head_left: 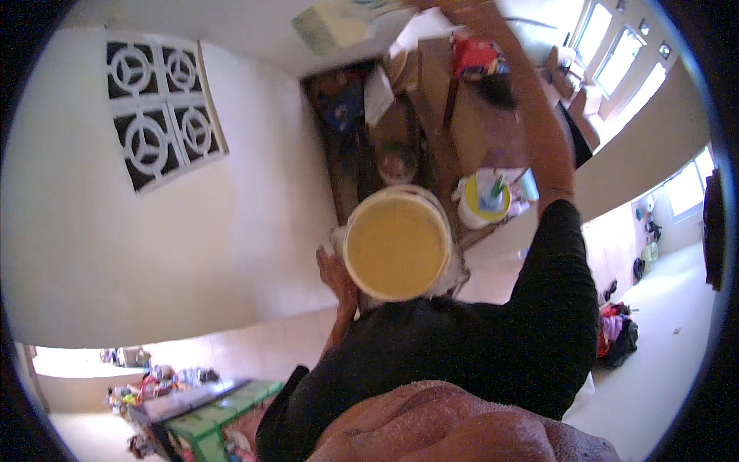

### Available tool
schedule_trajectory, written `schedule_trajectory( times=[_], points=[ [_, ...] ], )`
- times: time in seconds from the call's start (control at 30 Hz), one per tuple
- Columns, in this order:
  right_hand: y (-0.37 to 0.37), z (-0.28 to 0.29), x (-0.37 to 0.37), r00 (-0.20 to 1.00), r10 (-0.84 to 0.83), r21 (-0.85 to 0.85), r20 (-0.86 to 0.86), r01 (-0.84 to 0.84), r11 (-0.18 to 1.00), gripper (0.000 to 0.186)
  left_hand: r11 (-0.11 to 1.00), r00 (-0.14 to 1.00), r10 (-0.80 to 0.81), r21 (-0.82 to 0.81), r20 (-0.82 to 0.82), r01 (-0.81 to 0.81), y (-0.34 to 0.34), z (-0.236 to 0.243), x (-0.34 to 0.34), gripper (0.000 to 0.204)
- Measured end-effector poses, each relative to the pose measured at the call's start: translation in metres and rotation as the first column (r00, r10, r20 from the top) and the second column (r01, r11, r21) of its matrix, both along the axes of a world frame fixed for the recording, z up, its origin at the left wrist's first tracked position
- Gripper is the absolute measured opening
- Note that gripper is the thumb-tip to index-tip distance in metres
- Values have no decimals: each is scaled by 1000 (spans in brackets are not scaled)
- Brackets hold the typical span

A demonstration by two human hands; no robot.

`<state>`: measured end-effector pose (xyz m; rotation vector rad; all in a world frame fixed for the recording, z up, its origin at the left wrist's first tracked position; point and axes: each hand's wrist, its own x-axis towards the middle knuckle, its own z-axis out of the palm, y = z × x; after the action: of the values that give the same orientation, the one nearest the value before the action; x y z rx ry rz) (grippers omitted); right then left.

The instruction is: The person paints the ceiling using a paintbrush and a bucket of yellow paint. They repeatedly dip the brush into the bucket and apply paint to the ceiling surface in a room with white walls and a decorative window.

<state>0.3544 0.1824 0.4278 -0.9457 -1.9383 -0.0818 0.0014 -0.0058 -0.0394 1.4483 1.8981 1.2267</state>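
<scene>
A round white bucket (396,242) full of yellowish, paint-like liquid stands close before me. My left hand (336,271) is beside its left wall, fingers stretched out; whether it touches the bucket I cannot tell. My right arm reaches far up, and my right hand (454,6) is at the top edge, blurred and partly cut off. Its fingers seem closed around something smeared by motion. Next to it, a pale yellow-green patch (331,29) shows against the white surface; I cannot tell whether it is a tool or a mark.
Below to the right stands a white tub (481,202) with a yellow rim and things inside. Brown wooden furniture (481,115) carries a red bundle (473,58). A white wall (254,200) with a patterned vent (158,112) rises on the left. A green table (219,416) is lower left.
</scene>
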Motion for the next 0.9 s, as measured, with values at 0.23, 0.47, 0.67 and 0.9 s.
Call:
schedule_trajectory(
  times=[0.23, 0.47, 0.67, 0.9],
  points=[
    [-155, -10, -32, 908, 3, -206, 418, 92, 974, 22, 973, 985, -155, 159, -78, 166, 3, -7, -7, 60],
    [-147, -127, -94, 701, 448, -455, 555, -196, 869, 15, 970, 984, -177, 167, -5, 175, -2, -15, -13, 60],
    [-142, -182, -112, 651, 450, -460, 611, -171, 872, 16, 970, 978, -191, 166, 83, 176, 4, -25, -16, 61],
    [-135, -229, -105, 744, 440, -377, 502, -270, 886, 17, 965, 981, -195, 184, 23, 188, 2, -25, -17, 61]
  ],
)
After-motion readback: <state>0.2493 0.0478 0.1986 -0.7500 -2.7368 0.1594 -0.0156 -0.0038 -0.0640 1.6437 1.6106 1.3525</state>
